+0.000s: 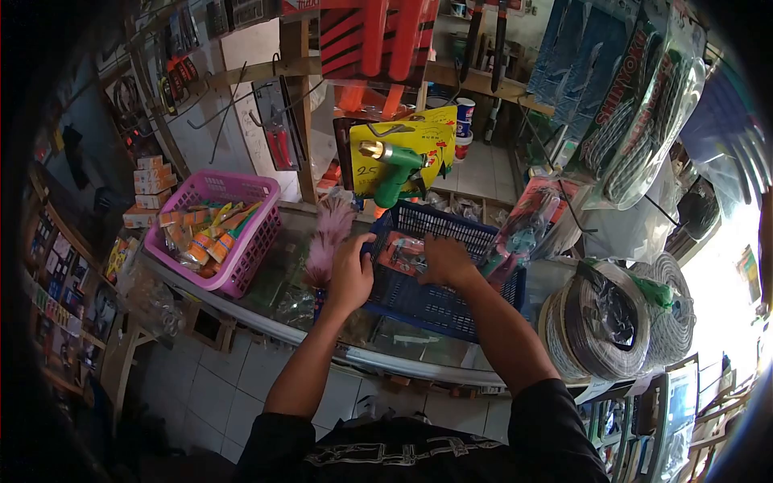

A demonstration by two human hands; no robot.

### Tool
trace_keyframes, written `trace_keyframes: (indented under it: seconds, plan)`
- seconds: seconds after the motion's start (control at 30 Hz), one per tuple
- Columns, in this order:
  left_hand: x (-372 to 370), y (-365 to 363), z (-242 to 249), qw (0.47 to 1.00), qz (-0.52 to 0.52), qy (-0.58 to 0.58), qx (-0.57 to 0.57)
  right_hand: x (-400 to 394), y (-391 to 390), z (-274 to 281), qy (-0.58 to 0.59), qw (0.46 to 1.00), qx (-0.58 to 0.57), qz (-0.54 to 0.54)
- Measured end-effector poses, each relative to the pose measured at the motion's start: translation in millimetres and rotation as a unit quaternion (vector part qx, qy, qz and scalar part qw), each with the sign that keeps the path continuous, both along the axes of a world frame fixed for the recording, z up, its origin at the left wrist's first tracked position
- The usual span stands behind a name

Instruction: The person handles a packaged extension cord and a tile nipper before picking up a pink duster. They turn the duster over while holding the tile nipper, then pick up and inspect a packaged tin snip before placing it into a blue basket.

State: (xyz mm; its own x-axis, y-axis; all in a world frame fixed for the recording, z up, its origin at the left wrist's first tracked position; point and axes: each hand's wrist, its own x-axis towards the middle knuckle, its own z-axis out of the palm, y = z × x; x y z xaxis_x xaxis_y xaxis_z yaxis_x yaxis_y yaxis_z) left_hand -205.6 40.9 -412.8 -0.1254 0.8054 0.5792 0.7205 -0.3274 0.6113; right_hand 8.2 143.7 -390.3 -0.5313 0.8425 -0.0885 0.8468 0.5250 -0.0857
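A dark blue plastic basket (427, 310) with slatted sides sits on the glass counter in front of me. My left hand (352, 275) is closed on its left rim, with the thumb on the near side. My right hand (448, 262) reaches inside the basket, at the right end of a red-and-clear blister pack (400, 254). Its fingers and thumb close around that end; the fingertips are partly hidden. Small metal parts show through the clear plastic, too small to name. Much of the basket floor is bare.
A pink basket (262, 211) of orange packets stands left on the glass counter (278, 258), near a pink feather duster (328, 233). Coiled rope (600, 322) is at right. A green spray nozzle (394, 173) and packaged tools hang overhead on hooks.
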Motion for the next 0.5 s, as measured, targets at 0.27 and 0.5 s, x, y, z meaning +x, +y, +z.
trace_keyframes:
  seconds: [0.27,0.5]
  plan:
    - [-0.1,-0.4,-0.3,0.998,-0.007,-0.06,0.017,9.2,-8.0,21.7,0.089,0.995,-0.037,0.024]
    - [3.6,-4.4,2.9,0.986,0.027,-0.165,0.004,19.8,-14.1,20.0,0.267,0.953,-0.045,0.139]
